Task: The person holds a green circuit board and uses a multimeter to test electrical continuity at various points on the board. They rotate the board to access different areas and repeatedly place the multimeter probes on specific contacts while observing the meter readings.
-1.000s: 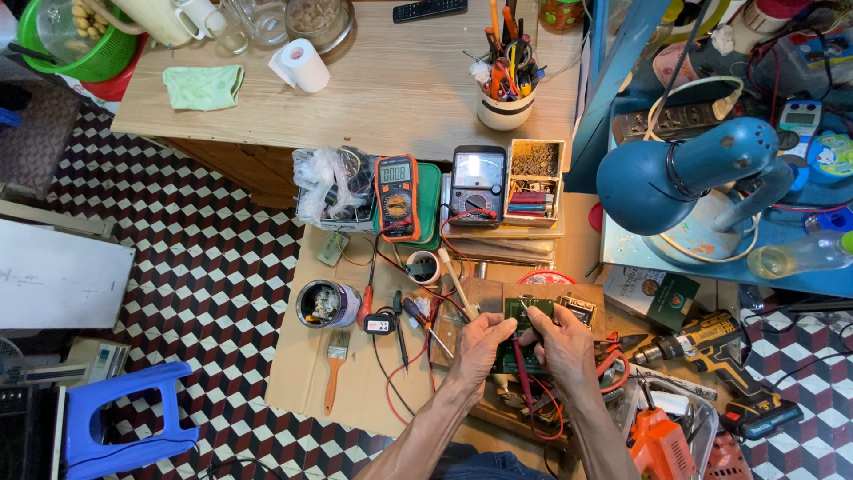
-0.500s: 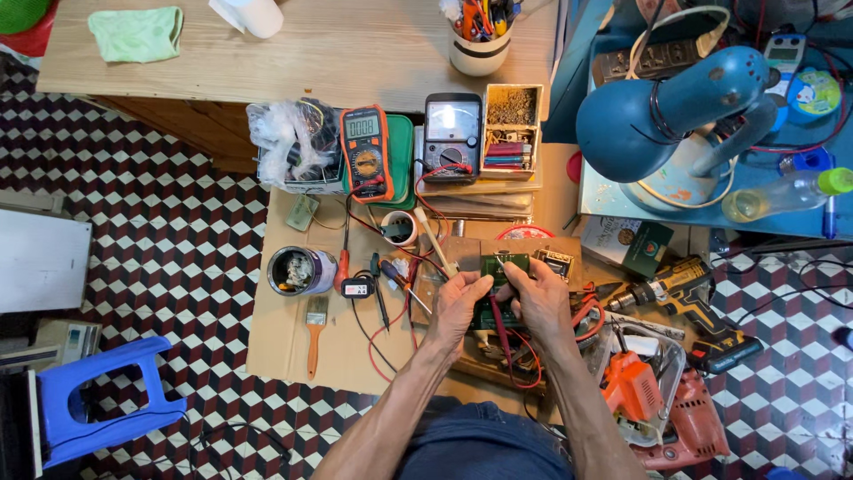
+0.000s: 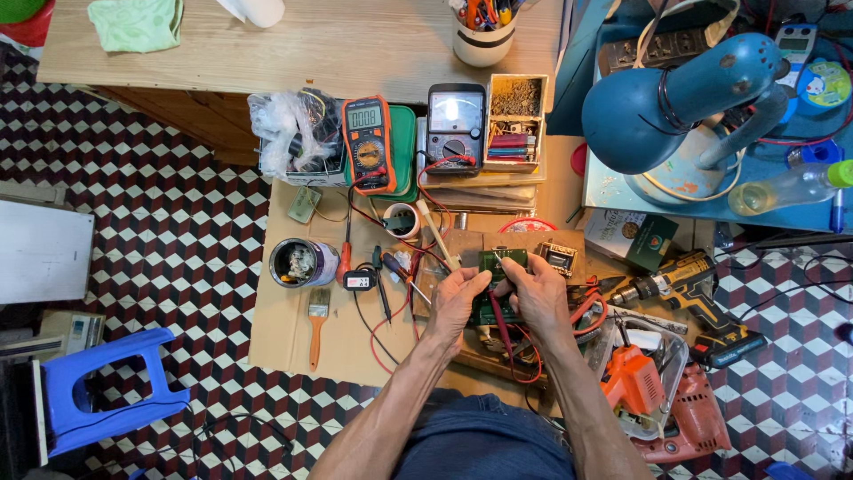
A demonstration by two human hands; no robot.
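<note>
Both my hands hold a small green circuit board (image 3: pixel 499 265) over a wooden block on the cardboard-covered floor. My left hand (image 3: pixel 458 300) grips the board's left edge, thumb on top. My right hand (image 3: pixel 538 298) grips its right side, fingers curled over it. Red and black wires (image 3: pixel 506 342) trail down from under my hands toward my lap. An orange multimeter (image 3: pixel 368 142) and a dark analogue meter (image 3: pixel 454 127) lie above on a green tray.
A blue desk lamp (image 3: pixel 662 107) hangs at the upper right. A yellow cordless drill (image 3: pixel 689 289) and an orange power saw (image 3: pixel 657 400) lie at my right. A metal tin (image 3: pixel 300 263), paintbrush (image 3: pixel 316 320) and screwdrivers lie left. A blue plastic stool (image 3: pixel 102 391) stands far left.
The view has shifted so the scene sits slightly higher. Both hands stay on the green board, with the fingers shifting a little on it.
</note>
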